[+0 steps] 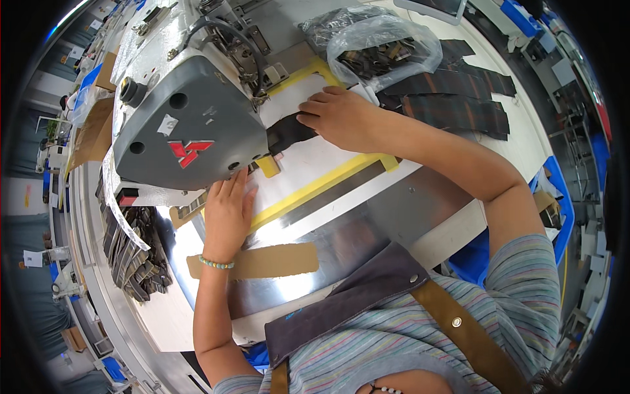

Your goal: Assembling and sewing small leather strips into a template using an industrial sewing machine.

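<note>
A grey-and-white industrial sewing machine (197,125) fills the upper left of the head view. Under its head runs a dark fabric strip (289,132), lying on a white sheet edged with yellow tape (321,185). My right hand (341,118) is at the strip's right end, its bent fingers closed over the cloth; the thumb is hidden. My left hand (226,213) lies flat with fingers stretched at the front of the machine head, beside a small yellow piece (268,166). Its fingertips reach the machine's lower edge, and what they touch there is hidden.
Dark plaid fabric pieces (456,115) lie at the right, near a clear plastic bag (420,56) of small dark pieces. A brown cardboard strip (279,261) rests on the metal plate (367,230). Bundled strips (134,262) hang left; a blue bin (564,217) stands right.
</note>
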Available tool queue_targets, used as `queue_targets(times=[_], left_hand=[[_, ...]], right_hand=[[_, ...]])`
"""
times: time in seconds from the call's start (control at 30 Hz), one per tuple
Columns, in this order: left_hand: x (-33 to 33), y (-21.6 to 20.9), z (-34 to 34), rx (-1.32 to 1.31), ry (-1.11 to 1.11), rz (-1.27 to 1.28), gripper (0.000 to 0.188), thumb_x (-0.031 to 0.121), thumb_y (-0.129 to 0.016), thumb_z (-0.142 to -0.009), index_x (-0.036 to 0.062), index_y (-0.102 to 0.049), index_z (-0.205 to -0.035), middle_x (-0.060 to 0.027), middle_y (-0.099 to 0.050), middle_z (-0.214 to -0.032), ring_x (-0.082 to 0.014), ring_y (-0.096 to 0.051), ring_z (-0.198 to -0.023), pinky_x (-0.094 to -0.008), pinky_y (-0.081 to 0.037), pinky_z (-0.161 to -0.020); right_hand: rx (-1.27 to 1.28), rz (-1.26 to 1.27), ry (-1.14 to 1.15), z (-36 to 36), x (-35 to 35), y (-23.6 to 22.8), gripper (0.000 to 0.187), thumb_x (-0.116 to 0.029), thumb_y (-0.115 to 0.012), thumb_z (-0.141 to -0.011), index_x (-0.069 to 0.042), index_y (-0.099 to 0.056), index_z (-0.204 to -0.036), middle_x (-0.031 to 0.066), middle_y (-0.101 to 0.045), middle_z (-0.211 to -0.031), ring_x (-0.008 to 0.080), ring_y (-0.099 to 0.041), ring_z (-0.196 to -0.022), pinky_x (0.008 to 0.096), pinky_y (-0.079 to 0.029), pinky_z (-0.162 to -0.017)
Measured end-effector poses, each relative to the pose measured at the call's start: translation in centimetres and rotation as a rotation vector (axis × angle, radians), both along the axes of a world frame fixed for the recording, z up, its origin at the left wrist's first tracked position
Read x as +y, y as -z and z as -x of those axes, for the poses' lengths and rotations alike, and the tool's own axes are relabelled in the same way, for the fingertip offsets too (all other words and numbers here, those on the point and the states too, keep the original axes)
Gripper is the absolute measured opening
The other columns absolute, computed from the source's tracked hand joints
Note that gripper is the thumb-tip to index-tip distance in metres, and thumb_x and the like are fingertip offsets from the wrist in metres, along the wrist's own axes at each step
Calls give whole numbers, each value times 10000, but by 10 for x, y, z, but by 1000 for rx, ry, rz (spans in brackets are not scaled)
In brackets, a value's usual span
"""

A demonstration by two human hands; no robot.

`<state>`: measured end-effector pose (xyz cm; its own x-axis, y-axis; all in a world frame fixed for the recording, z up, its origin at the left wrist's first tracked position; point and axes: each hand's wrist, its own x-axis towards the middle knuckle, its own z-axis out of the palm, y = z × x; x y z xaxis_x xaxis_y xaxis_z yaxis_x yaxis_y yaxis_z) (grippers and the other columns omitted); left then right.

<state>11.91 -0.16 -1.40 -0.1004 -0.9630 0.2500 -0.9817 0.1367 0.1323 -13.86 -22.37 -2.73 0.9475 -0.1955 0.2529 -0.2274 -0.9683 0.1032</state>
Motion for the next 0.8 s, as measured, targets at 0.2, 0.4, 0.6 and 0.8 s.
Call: queue_targets(times=[0.2,0.4,0.6,0.8], left_hand=[[0,5,4,-40,8,48,454,107,-706,-990,-87,-653,-1397,-232,-709,-1329,-416,-642,-1224,-485,-527,-1070],[16,13,7,3,-12,28,463,99,-694,-994,-56,-647,-1427,-179,-634,-1535,-415,-601,-1380,-493,-477,-1180],[21,14,9,37,-8,56,478,94,-733,-964,-55,-662,-1412,-171,-622,-1562,-400,-601,-1391,-485,-487,-1172],[19,13,12,50,-3,73,472,98,-758,-948,-53,-680,-1388,-171,-643,-1537,-402,-609,-1371,-482,-491,-1166]], right_hand=[[-206,107,108,2,14,7,373,-306,-736,-944,-68,-741,-1231,73,-698,-1236,243,-686,-1114,390,-556,-940],[27,-90,71,6,4,5,261,-225,-678,-967,-114,-729,-1197,53,-718,-913,270,-771,-870,401,-605,-694],[-45,172,-75,2,-41,-16,216,-150,-657,-905,-125,-718,-1111,39,-705,-789,266,-766,-769,403,-589,-619],[-53,172,-101,0,-54,5,261,-124,-677,-898,-120,-729,-1153,52,-705,-754,285,-771,-758,414,-607,-647]])
